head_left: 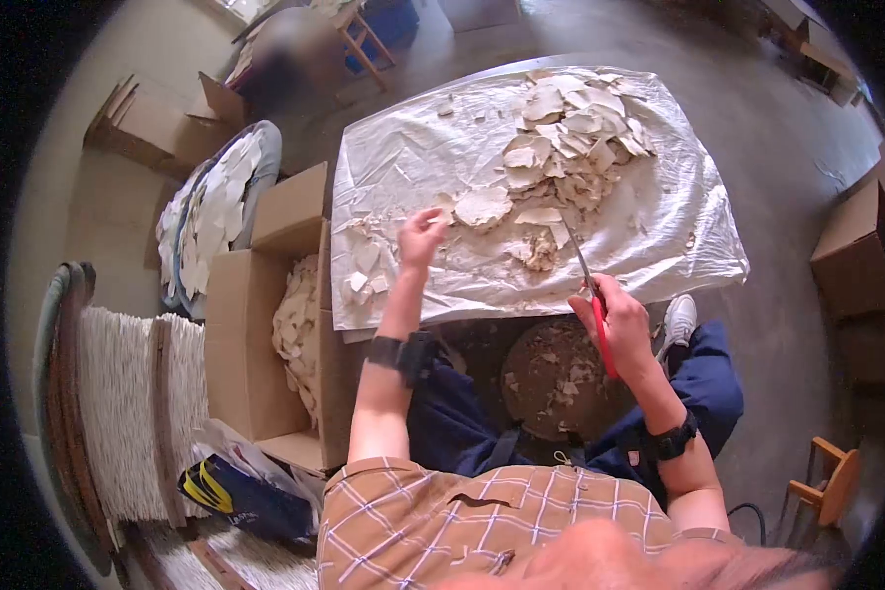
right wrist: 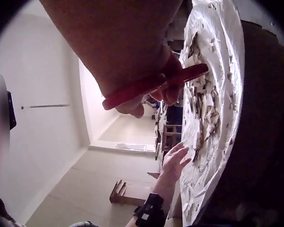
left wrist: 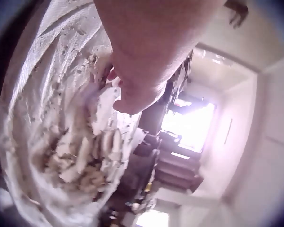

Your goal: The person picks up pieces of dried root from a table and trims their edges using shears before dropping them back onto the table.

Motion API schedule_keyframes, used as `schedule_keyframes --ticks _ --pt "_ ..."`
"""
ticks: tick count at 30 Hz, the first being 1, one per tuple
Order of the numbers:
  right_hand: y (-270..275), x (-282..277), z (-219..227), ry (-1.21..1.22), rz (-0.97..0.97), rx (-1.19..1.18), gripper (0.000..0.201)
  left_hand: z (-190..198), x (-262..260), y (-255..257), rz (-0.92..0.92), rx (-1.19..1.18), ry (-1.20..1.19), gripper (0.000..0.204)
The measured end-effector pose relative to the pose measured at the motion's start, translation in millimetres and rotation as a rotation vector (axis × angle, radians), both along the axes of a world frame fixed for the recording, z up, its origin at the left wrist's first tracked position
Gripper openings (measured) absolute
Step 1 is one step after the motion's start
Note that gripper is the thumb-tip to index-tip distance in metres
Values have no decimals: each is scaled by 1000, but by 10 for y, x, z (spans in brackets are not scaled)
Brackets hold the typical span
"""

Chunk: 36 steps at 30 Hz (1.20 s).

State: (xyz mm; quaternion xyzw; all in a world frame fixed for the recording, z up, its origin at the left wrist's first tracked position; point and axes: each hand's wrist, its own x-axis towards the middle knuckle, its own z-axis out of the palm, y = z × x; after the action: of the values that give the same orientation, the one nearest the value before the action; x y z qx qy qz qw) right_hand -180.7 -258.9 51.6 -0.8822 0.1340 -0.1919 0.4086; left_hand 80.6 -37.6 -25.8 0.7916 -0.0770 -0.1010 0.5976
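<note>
My right hand [head_left: 619,320] grips a pair of scissors [head_left: 601,339] by the red handles, the metal blades pointing away over the sheet's near part. In the right wrist view the red handles [right wrist: 132,92] cross the palm side of that hand. My left hand [head_left: 421,239] is over the left part of the white sheet [head_left: 393,157], fingers spread in the right wrist view. Its fingertips are right by a small pale flake [head_left: 445,207]. Just right of it lies a larger roundish cream piece [head_left: 483,207]. A heap of thin, cream, brittle-looking pieces [head_left: 580,128] covers the sheet's far right.
A cardboard box [head_left: 228,344] with pale pieces inside stands left of the table. Beyond it are round trays [head_left: 265,162] of white flakes. A round, scrap-strewn surface [head_left: 531,369] sits between the knees. A small wooden chair [head_left: 828,482] stands at the right.
</note>
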Motion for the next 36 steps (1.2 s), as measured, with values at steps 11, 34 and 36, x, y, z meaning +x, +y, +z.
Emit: schedule_keyframes --ticks 11,34,36 --pt "-175 -117 3 44 -36 -55 36 -40 -126 -606 -429 995 -634 51" --pt "-74 9 -9 55 -33 -37 37 306 -395 -979 -384 -231 49 20" --pt "-68 9 15 -10 -103 23 35 517 -543 -878 -340 -268 70 19"
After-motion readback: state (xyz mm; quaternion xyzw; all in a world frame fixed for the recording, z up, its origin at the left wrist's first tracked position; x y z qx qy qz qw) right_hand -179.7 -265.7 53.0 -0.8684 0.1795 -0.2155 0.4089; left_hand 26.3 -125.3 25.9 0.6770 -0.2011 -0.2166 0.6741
